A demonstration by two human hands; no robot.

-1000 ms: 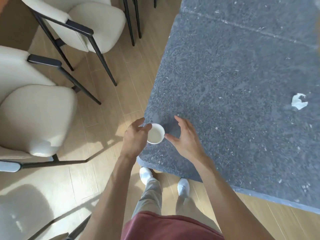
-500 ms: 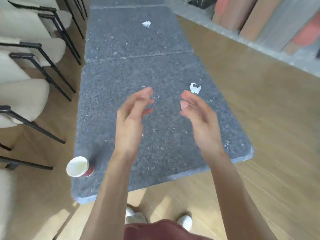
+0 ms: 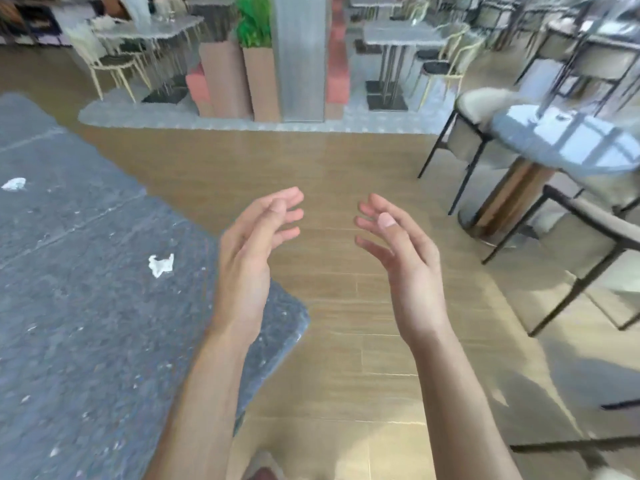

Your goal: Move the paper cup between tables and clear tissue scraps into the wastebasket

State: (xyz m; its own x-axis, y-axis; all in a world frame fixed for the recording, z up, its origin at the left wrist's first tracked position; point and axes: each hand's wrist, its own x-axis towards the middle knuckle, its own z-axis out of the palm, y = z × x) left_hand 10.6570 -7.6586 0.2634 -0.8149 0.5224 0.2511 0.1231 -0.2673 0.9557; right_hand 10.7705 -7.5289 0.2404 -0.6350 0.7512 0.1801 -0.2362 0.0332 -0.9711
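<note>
My view has swung right, dropping the cup from sight, and both hands, left (image 3: 254, 251) and right (image 3: 401, 254), hang loose and empty, the left nearer the scrap (image 3: 161, 265) by the table's (image 3: 86, 341) right edge.

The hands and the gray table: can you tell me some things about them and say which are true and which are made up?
1. Both hands are empty. True: the left hand and right hand hold nothing.
2. Two tissue scraps lie on the gray table. True: one nearer scrap, one farther scrap.
3. The right hand pinches a tissue scrap. False: its fingers are loose and apart, over the wooden floor.
4. A paper cup stands on the gray table. False: no cup shows in this view.
</note>
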